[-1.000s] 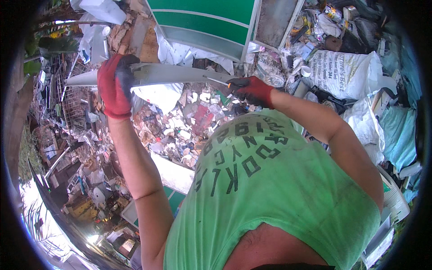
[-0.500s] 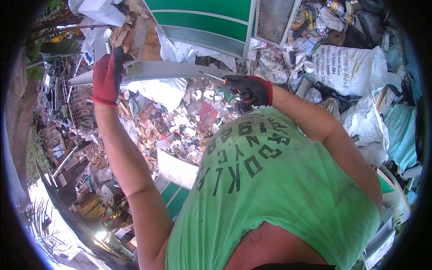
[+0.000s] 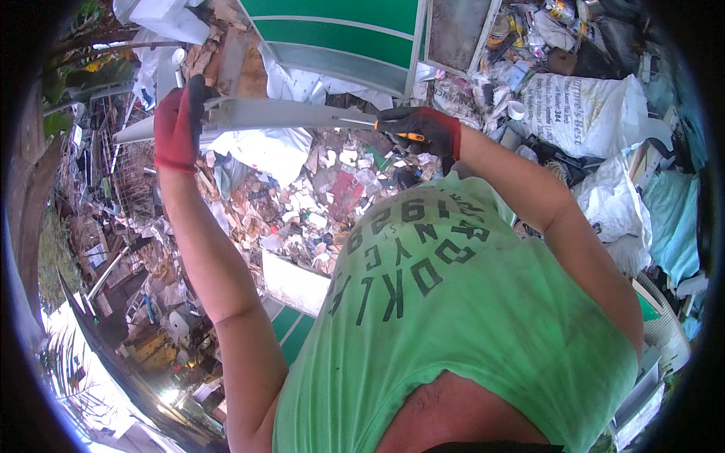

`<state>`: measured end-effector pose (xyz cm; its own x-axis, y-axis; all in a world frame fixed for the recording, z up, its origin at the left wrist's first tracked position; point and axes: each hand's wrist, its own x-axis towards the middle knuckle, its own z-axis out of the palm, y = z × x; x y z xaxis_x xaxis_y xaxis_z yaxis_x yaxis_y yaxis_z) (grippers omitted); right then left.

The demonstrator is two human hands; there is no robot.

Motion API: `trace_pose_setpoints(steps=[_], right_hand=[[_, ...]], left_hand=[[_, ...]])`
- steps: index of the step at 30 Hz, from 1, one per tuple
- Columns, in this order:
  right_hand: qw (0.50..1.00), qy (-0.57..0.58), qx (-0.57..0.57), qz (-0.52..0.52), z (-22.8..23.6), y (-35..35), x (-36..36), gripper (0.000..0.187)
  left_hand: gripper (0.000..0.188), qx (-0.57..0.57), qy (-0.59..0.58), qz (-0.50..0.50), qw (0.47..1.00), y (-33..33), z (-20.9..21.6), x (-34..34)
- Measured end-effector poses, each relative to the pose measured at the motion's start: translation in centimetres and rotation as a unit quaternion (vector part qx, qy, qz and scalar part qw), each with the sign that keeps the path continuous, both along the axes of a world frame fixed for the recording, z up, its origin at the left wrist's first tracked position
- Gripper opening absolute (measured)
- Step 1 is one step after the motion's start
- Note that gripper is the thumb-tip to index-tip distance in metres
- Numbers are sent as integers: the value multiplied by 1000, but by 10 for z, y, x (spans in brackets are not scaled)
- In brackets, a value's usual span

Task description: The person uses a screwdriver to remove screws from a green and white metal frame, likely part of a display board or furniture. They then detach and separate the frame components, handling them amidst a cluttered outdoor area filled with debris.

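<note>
A long grey-white panel (image 3: 279, 115) stretches crosswise in front of me. My left hand (image 3: 180, 124), in a red and black work glove, grips it near its left end, fingers wrapped over the upper edge. At the panel's right end is my right hand (image 3: 427, 132) in a matching glove. It is closed round a screwdriver (image 3: 410, 137) with an orange and black handle. The thin metal shaft points left and lies across the panel's face. Whether the tip touches the panel, I cannot tell.
Mixed scrap (image 3: 302, 204) covers the ground below the panel. Green and white panels (image 3: 336, 38) stand beyond it. Stuffed white sacks (image 3: 585, 113) are heaped at the right, near a teal sack (image 3: 672, 226). A white board (image 3: 294, 283) lies close to my body.
My right hand has turned and shifted slightly right, so more of the screwdriver's orange handle shows and its shaft lies flatter. The left hand keeps its grip, the panel nearly unmoved.
</note>
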<state>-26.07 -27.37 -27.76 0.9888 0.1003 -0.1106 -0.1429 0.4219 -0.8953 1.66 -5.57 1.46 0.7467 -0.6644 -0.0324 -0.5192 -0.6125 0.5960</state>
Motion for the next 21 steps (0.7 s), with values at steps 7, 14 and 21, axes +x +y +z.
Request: trace_pose_setpoints(steps=[7,14,21], right_hand=[[966,204,149,53,-3,21,-11,47],[774,-5,-633,5,32,23,-13,46],[910,262,320,34,11,24,-21,50]], left_hand=[[50,-45,8,23,999,3,-5,-3],[48,-34,-5,-4,999,6,-5,1],[51,-35,-28,-9,999,5,-4,-7]])
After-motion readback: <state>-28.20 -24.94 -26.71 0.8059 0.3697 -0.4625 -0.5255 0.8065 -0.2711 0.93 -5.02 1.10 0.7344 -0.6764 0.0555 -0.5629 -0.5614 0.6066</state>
